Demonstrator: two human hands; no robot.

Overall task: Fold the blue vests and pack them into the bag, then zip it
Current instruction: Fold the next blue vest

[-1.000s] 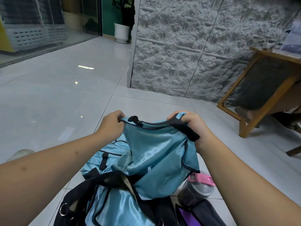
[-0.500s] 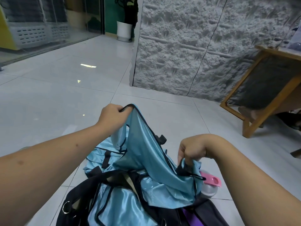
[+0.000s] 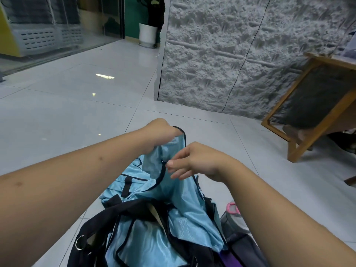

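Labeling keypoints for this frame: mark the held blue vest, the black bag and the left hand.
held blue vest (image 3: pixel 185 191): head view, on its shiny middle panel.
black bag (image 3: pixel 100 228): head view, on its black left rim.
left hand (image 3: pixel 159 132): head view, on the back of the hand gripping the vest's edge.

We find no readable text, label, brand, number or sign on anything in view. The vest (image 3: pixel 173 189) and bag (image 3: pixel 107 224) carry no legible print; the bottle (image 3: pixel 232 218) shows none either.
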